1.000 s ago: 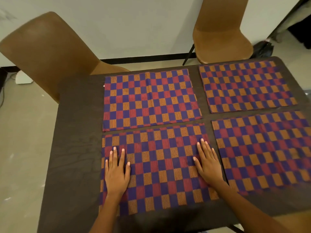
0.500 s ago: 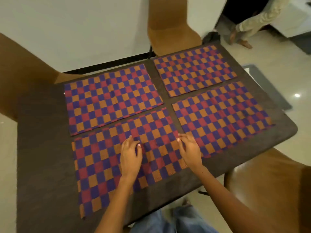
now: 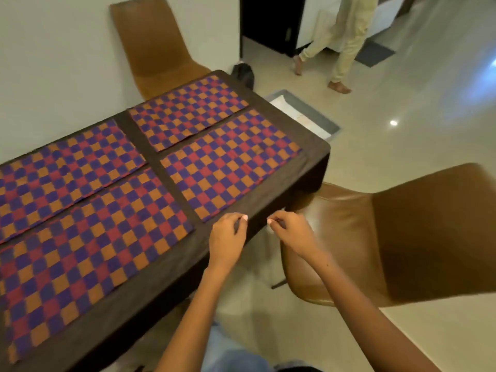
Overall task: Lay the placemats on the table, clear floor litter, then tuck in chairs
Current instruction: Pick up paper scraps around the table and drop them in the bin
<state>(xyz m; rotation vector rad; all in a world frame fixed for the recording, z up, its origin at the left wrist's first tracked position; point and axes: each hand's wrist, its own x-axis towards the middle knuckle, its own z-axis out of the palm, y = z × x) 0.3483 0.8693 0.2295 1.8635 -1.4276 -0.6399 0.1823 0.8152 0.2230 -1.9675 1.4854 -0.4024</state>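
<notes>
Brown leather-look chair (image 3: 402,237) at near right, its seat beside the tabletop's (image 3: 171,285) right corner and not tucked in; half a second ago only a part of it showed at the frame's lower right, the view having swung rightward since. Left hand (image 3: 226,240) now at the near edge of the tabletop, fingers loosely curled, holding nothing; earlier it lay flat on the near-left placemat (image 3: 88,253). Right hand (image 3: 291,233) now off the tabletop, in the air between the tabletop edge and the chair seat, fingers curled in with fingertips together; whether it pinches anything cannot be told. Earlier it too pressed on the near-left placemat. Four checked placemats, purple, red and orange, lie flat on the dark tabletop in two rows of two, unchanged in arrangement: near-left as above, near-right placemat (image 3: 230,167), far-left placemat (image 3: 61,170), far-right placemat (image 3: 188,114), narrow dark gaps between them. Second brown chair (image 3: 153,47) at the far end, against the white wall. Grey tray (image 3: 322,120) on the floor beyond the right end. Another person's legs (image 3: 341,44) farther off on the pale tiled floor (image 3: 402,124).
</notes>
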